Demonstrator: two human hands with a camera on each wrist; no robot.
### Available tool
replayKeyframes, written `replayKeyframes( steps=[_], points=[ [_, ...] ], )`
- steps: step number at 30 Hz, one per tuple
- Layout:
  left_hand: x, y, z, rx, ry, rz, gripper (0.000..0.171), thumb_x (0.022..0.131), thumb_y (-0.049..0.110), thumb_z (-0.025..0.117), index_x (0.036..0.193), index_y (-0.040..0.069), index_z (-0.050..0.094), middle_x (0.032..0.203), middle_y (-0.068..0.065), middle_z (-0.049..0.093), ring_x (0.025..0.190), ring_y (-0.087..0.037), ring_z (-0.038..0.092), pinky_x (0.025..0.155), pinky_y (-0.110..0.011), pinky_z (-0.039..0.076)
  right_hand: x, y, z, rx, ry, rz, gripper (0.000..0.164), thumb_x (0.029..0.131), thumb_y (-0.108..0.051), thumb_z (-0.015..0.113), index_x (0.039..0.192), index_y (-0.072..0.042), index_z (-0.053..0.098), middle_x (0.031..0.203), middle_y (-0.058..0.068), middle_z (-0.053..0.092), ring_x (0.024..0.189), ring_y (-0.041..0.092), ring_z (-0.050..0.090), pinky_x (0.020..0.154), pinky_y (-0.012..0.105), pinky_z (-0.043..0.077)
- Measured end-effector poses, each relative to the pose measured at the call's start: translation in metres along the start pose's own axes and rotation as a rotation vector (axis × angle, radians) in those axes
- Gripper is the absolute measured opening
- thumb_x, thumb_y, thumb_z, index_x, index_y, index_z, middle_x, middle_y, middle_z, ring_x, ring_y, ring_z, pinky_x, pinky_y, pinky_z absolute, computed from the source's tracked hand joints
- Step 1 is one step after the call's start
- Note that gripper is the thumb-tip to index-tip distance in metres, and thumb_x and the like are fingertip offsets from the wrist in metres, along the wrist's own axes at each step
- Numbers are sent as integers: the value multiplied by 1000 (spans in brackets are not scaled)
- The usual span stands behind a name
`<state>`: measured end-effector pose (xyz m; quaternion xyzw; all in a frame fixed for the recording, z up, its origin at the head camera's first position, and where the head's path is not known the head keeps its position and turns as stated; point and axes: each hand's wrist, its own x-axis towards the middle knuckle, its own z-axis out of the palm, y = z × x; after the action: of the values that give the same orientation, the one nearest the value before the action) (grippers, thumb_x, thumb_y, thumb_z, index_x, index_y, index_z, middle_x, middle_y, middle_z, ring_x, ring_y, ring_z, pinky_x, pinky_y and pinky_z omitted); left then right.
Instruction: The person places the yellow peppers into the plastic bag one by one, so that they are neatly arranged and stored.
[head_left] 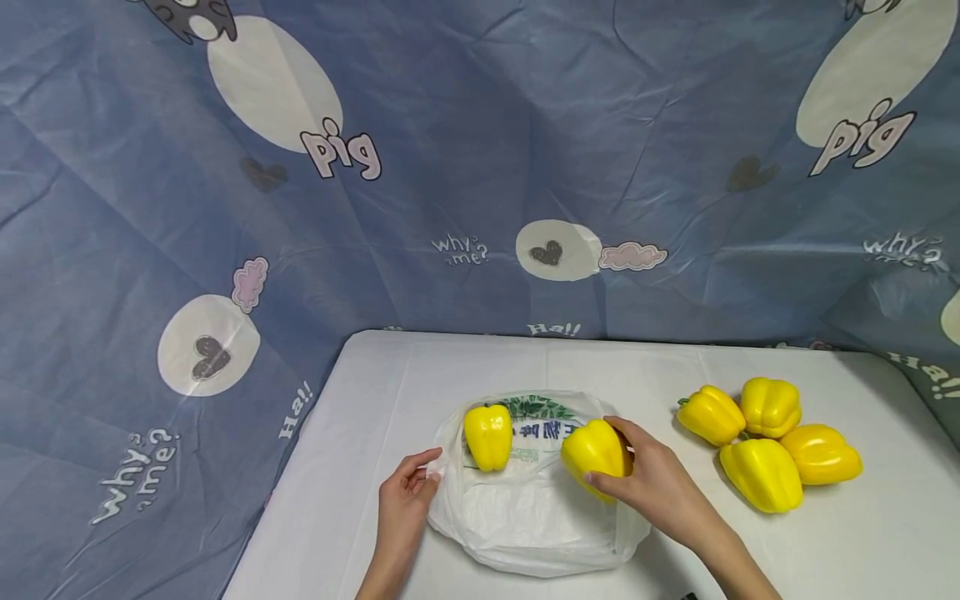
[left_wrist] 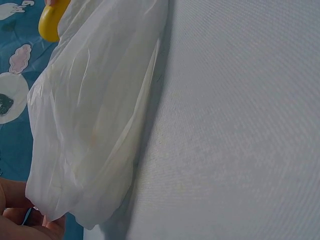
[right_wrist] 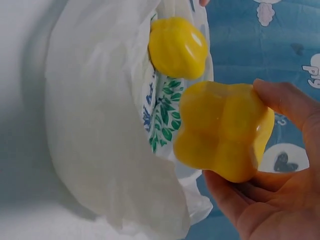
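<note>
A white plastic bag [head_left: 540, 533] with green leaf print lies spread open on the table. One yellow bell pepper [head_left: 489, 437] rests inside it at the left. My right hand [head_left: 656, 479] grips another yellow bell pepper [right_wrist: 225, 130] between thumb and fingers, over the bag's right part. At the bag's left edge my left hand [head_left: 406, 498] pinches the rim between thumb and fingers; the left wrist view shows its fingertips [left_wrist: 15, 205] at the bag's corner. Most of the left hand is outside that wrist view.
Several more yellow bell peppers [head_left: 761, 475] lie grouped on the right side of the white table [head_left: 862, 550]. A blue printed cloth [head_left: 465, 150] hangs behind the table and along its left side. A small dark object [head_left: 689, 596] shows at the bottom edge.
</note>
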<state>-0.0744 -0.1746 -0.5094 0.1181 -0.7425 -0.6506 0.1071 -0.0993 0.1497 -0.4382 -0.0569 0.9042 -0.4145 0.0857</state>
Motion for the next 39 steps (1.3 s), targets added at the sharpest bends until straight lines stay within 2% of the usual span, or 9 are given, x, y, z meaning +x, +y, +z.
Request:
replayKeyframes(
  steps=[14,19,29,39],
  points=[
    [0,1,0,-2,8,-5,34,82,-17,63,111,-2,71,96,-16,66,76,-13,56,66,-17,48,11,-6,9,9,-18,26,82,76,-46,81,139,-4,48,130,12,59,103,22,59,84,43,50],
    [0,0,1,-2,9,-6,34,82,-17,62,111,-2,71,97,-16,66,76,-13,56,66,-17,48,15,-6,13,7,-12,16,82,75,-45,82,138,-4,49,129,11,59,102,22,59,82,42,51],
    [0,0,0,-5,9,-7,34,82,-17,62,111,-2,71,96,-16,66,76,-12,56,65,-17,48,23,-9,20,20,-15,3,81,75,-44,83,138,-4,51,128,8,60,105,21,58,87,43,50],
    [0,0,1,-17,3,-8,34,83,-17,61,112,-3,70,95,-17,65,76,-13,56,66,-17,48,32,-10,25,21,-10,0,77,76,-43,82,137,-6,52,126,8,60,100,21,59,83,41,52]
  ],
)
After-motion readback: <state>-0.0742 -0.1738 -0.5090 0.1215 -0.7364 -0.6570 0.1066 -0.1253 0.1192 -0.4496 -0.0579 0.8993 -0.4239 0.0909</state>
